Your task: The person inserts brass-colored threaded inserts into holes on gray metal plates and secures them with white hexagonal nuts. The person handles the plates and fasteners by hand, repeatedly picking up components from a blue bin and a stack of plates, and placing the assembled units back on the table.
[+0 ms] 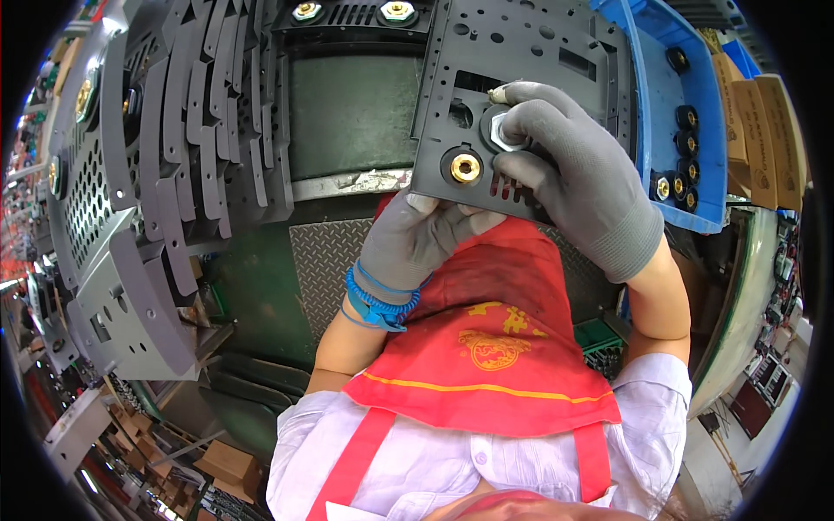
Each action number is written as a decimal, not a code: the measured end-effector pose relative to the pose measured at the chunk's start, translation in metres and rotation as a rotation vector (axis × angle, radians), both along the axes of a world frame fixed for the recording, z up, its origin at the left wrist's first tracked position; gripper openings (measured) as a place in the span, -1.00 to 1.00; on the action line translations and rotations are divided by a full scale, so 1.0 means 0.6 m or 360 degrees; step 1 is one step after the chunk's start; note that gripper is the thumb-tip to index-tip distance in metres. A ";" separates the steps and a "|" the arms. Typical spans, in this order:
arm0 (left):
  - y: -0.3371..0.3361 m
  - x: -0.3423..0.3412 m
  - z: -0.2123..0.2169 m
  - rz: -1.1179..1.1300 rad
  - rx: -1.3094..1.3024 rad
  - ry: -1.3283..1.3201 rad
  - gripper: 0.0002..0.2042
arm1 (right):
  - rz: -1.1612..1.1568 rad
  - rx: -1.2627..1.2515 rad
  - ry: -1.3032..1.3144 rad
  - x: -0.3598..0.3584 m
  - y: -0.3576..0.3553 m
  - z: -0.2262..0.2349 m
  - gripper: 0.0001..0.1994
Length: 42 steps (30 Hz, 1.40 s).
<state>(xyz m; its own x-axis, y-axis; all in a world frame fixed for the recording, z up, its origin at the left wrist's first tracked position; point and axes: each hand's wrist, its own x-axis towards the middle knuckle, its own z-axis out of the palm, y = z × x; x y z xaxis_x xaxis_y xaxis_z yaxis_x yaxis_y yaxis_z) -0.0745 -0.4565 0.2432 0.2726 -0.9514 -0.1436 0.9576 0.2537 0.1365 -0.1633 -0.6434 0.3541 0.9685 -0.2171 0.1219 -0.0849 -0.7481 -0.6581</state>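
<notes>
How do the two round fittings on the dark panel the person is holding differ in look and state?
The brass fitting sits uncovered in its black collar, gold-coloured with an open centre hole; the silver fitting is pale metal and partly hidden. No finger touches the brass fitting, while the right hand pinches the silver fitting with its fingertips. The brass fitting lies nearer the panel's lower edge, where the left hand grips; the silver fitting sits higher. Both are on the same dark perforated panel.

light: bright, even, from overhead; colours vivid
shadows: soft, under the dark panel [512,104]
glare: mild on brass fittings
focus: centre sharp, rim soft
distortion: strong fisheye bend, black corners
</notes>
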 end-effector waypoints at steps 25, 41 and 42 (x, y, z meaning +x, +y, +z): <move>-0.025 0.005 0.061 0.0144 0.0309 -0.0333 -0.54 | 0.0350 -0.0093 -0.0202 0.016 -0.026 0.004 -0.73; -0.029 -0.008 0.040 0.0289 0.0282 -0.0424 -0.53 | 0.0794 -0.0460 -0.0232 0.037 -0.045 0.015 -0.77; -0.028 -0.009 0.039 0.0269 0.0309 -0.0453 -0.53 | 0.0839 -0.0498 -0.0083 0.037 -0.047 0.017 -0.79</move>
<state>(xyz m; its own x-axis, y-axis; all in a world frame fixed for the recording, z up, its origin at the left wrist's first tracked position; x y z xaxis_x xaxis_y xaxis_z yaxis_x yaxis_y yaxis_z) -0.0798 -0.4735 0.2665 0.4782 -0.8521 -0.2127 0.8213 0.3482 0.4518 -0.1413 -0.6719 0.3642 0.9268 0.3431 0.1526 0.3754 -0.8389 -0.3941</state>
